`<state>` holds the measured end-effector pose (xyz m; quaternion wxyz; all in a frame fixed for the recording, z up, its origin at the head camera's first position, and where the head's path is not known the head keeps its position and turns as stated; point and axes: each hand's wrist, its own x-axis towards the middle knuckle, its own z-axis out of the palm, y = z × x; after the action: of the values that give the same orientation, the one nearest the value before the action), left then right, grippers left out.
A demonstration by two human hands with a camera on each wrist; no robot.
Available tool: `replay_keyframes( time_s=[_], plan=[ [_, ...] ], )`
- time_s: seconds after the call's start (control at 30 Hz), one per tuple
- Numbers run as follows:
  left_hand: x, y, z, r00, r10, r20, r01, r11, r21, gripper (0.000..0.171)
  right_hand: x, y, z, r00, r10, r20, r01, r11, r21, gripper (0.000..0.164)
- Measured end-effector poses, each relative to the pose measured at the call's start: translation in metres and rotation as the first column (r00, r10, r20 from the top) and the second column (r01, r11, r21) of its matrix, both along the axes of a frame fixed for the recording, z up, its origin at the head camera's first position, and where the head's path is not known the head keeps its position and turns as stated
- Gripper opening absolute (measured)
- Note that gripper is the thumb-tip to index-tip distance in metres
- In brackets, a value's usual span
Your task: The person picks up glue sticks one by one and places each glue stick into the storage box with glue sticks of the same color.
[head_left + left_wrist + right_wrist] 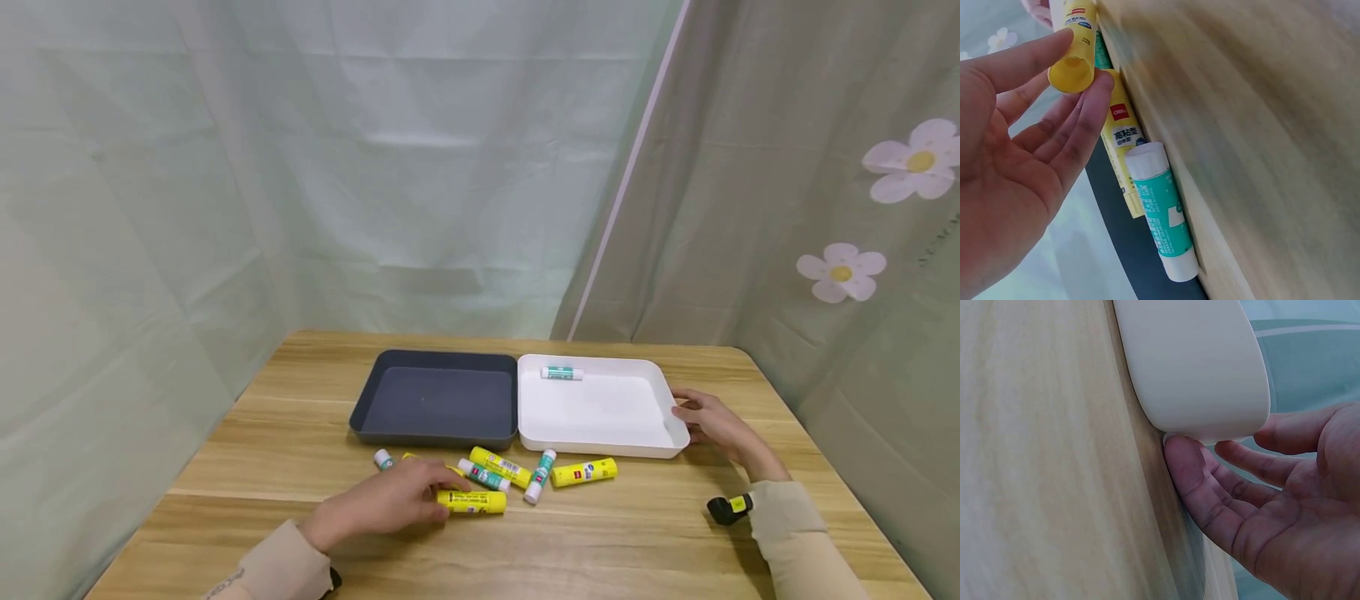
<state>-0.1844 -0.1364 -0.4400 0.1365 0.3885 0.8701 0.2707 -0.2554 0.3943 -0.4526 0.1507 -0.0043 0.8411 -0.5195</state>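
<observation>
My left hand pinches a yellow glue stick by one end, thumb against fingers, low over the wooden table. In the left wrist view, another yellow glue stick and a white-and-green glue stick lie just past the fingertips. Beside the held stick are more yellow glue sticks and small white-and-green ones, some partly hidden by the hand. Loosely bent, the fingers of my right hand touch the outer right end of the white tray.
A dark grey tray adjoins the white tray on its left, behind the glue sticks. One white-and-green glue stick lies inside the white tray near its back wall. Curtains hang behind the table.
</observation>
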Motion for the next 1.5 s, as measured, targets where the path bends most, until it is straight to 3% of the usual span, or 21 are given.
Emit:
replay_keyframes(
  time_s=[0.13, 0.97, 1.23, 1.5],
  plan=[
    [-0.001, 0.0, 0.003, 1.0, -0.005, 0.01, 0.005, 0.999, 0.041, 0.037, 0.0, 0.001, -0.002, 1.0, -0.002, -0.001, 0.002, 1.0, 0.003, 0.061],
    [-0.005, 0.005, 0.009, 0.998, 0.018, 0.053, -0.023, 0.995, 0.096, 0.03, -0.001, 0.0, 0.0, 1.0, 0.002, -0.012, -0.002, 1.0, 0.009, 0.061],
    [-0.01, 0.001, 0.007, 0.99, 0.056, 0.127, -0.08, 0.978, 0.194, 0.03, -0.001, 0.001, 0.0, 1.0, 0.005, -0.008, -0.005, 1.0, 0.007, 0.06],
    [-0.023, -0.006, 0.007, 0.99, 0.055, 0.13, -0.09, 0.954, 0.285, 0.03, -0.002, 0.003, -0.003, 1.0, 0.005, -0.009, -0.005, 1.0, 0.0, 0.06]
  ],
)
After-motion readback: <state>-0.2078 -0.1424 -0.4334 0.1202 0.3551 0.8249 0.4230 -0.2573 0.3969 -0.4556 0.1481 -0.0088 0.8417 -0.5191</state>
